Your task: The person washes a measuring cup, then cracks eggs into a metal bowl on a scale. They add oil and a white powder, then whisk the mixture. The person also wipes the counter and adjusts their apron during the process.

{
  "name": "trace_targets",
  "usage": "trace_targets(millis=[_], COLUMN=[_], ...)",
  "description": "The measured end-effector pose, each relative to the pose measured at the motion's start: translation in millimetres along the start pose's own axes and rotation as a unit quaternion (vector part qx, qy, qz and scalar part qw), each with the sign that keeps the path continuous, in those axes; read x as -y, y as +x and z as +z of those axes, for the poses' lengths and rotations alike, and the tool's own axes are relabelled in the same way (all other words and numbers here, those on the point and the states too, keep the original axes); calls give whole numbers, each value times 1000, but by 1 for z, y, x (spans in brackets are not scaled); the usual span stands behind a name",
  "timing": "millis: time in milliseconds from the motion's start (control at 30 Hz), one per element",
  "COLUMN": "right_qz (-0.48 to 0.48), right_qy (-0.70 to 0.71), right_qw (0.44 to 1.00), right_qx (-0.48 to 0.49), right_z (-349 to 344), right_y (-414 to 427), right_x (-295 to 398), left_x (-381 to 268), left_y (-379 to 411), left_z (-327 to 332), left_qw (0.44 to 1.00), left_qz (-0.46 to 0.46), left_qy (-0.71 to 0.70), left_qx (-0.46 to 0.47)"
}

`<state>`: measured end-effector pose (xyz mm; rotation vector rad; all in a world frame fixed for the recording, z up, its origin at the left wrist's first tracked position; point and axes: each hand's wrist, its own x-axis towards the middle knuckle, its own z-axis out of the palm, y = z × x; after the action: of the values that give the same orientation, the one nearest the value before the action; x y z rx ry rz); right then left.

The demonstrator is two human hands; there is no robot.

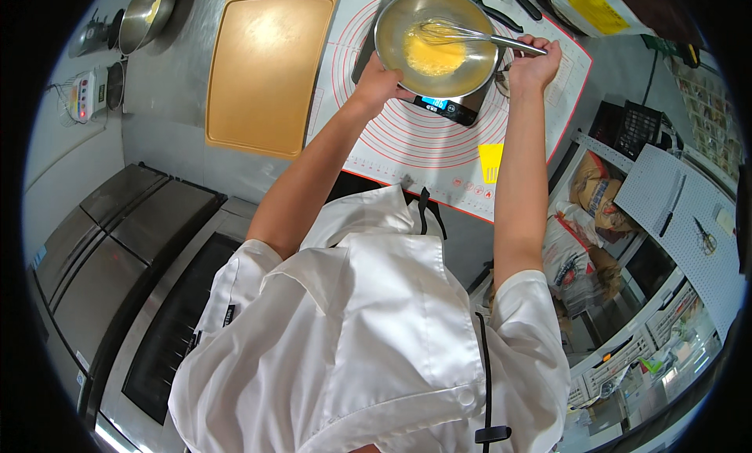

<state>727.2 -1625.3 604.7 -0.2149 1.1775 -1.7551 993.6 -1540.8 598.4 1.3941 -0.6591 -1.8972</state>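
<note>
My left hand [380, 87] grips the lower left rim of a stainless steel mixing bowl [482, 71]. Beaten yellow egg [436, 58], frothy at the edges, lies in the bottom of the bowl. A steel balloon whisk [470, 34] slants across the bowl with its wires in the egg. Its handle is in the fingers of my right hand [534, 64], beyond the right rim. Under the bowl is a black digital kitchen scale [455, 113] with a lit display; whether the bowl rests fully on it I cannot tell.
A red-lined silicone baking mat [405, 150] lies beneath the scale. On it is a yellow slotted piece [490, 162], partly behind my right forearm. A tan cutting board [267, 77] is at left, with another steel bowl [145, 18] beyond. Black-handled tools [499, 18] lie behind the bowl.
</note>
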Motion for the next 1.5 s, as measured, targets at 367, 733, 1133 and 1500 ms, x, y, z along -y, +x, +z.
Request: trace_targets(millis=[367,733,1133,1500], right_qz=[104,3,83,210], right_qy=[-69,-137,-100,-194], right_qw=[991,961,822,851], right_qx=[-50,-239,-555,-441], right_z=[-22,-213,-469,-768], right_y=[-24,-184,-476,-528], right_x=[10,43,38,26], left_x=[8,103,151,159], left_y=[-2,-88,-39,-55], left_z=[-9,-5,79,123], left_qw=[997,797,688,665], left_qz=[-69,154,208,130], left_qy=[-44,577,691,732], left_qx=[-3,88,82,-69])
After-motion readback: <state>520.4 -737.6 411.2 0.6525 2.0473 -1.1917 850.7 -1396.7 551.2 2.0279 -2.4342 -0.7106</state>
